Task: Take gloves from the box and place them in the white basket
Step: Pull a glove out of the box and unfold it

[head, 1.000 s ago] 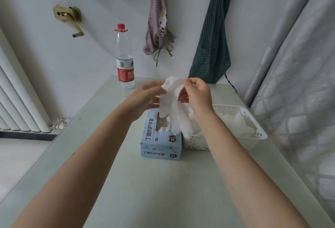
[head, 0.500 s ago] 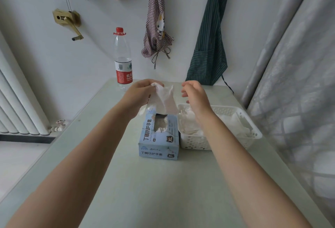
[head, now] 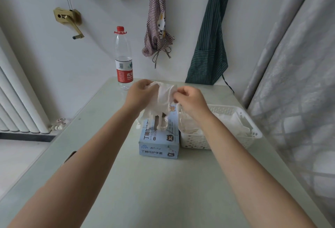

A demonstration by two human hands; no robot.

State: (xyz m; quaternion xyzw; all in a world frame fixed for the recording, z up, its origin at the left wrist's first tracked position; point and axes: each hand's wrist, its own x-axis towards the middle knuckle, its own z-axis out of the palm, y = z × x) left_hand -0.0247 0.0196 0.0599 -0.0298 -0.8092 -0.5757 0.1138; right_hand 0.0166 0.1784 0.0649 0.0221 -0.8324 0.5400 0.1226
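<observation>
In the head view I see a white glove [head: 164, 101] held above the blue box [head: 159, 140], its long axis vertical, cuff up and fingers hanging down. The left hand [head: 139, 96] grips the cuff, and the right hand [head: 190, 101] pinches its other edge. The glove hides the box opening. The white basket [head: 241, 119] stands on the counter [head: 163, 191] touching the box, and already holds gloves. Half a second ago the right hand was free
</observation>
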